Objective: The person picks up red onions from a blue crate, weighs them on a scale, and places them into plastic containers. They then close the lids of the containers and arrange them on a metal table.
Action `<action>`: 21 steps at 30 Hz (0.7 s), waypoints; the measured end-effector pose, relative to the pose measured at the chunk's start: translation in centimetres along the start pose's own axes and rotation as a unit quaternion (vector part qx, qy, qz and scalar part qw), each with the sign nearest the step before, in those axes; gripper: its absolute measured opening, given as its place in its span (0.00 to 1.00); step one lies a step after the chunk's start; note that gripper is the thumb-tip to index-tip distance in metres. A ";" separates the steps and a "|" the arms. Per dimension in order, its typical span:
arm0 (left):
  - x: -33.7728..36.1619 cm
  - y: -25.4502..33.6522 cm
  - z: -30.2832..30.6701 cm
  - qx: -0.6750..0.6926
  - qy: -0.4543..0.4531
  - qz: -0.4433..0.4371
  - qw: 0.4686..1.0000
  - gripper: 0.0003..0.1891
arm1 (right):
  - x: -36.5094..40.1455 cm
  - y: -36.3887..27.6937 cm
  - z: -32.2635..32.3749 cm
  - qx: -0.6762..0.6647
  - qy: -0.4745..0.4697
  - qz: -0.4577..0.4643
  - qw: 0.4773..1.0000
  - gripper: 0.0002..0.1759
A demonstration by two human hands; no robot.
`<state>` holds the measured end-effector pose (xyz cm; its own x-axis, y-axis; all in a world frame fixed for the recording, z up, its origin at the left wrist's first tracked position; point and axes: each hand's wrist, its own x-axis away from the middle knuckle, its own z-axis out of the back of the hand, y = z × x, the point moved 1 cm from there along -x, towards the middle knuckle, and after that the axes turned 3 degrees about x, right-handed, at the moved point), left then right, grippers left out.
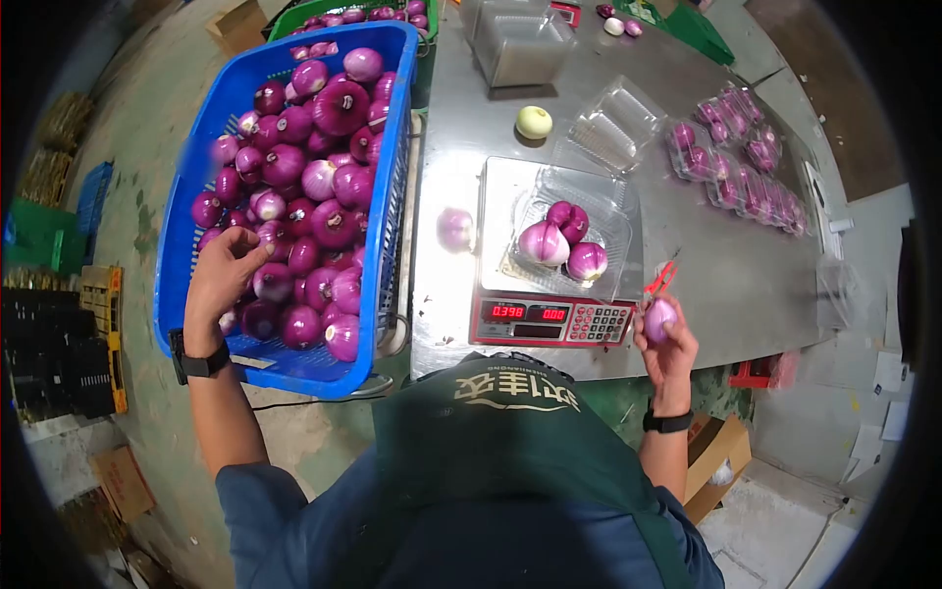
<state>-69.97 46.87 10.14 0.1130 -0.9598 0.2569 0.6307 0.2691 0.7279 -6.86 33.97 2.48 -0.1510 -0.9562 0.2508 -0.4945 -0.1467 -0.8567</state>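
Note:
My left hand (224, 280) hovers over the left side of a blue plastic basket (391, 187) heaped with red onions (283, 165). Its thumb and fingers are loosely bent and apart, with nothing visible between them. At the front right of the steel table, my right hand (672, 344) is closed around a single red onion (659, 316). Red-handled snips (664, 275) stick out above the same hand, blades pointing away. Between the hands is a digital scale (554, 319), its display reading 0.398. On it an open clear plastic clamshell (615, 236) holds 3 red onions (544, 243).
Stacked clear containers (525, 49) stand at the back of the steel table (461, 118). A peeled pale onion (534, 122) and an empty clamshell (618, 123) lie behind the scale. Several filled packs (756, 196) sit at the right. A green crate (294, 18) is beyond the basket.

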 end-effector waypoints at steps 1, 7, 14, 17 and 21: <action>0.0 -0.2 0.0 0.004 0.001 0.004 1.000 0.10 | 0.7 0.3 -0.2 0.008 0.000 -0.038 0.999 0.29; -0.7 -0.1 -0.3 -0.078 -0.012 0.011 0.997 0.18 | 3.7 3.1 -1.1 0.108 0.005 -0.116 0.987 0.21; -1.4 -1.7 0.1 -0.068 0.000 -0.023 0.997 0.18 | -0.4 2.5 4.8 0.062 0.221 -0.028 0.973 0.22; -1.3 -2.0 -0.6 -0.095 -0.044 -0.026 0.994 0.19 | -3.4 2.6 7.4 0.113 0.274 -0.024 0.955 0.21; -0.9 -1.2 -3.6 -0.157 -0.138 -0.080 0.975 0.23 | -6.7 2.7 10.4 0.122 0.230 -0.036 0.965 0.17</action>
<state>-68.08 47.16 6.70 -0.1891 -0.9178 0.3491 0.8319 0.0392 0.5536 1.71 37.35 -6.16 -0.5152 -0.7363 0.4387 -0.3097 -0.3173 -0.8963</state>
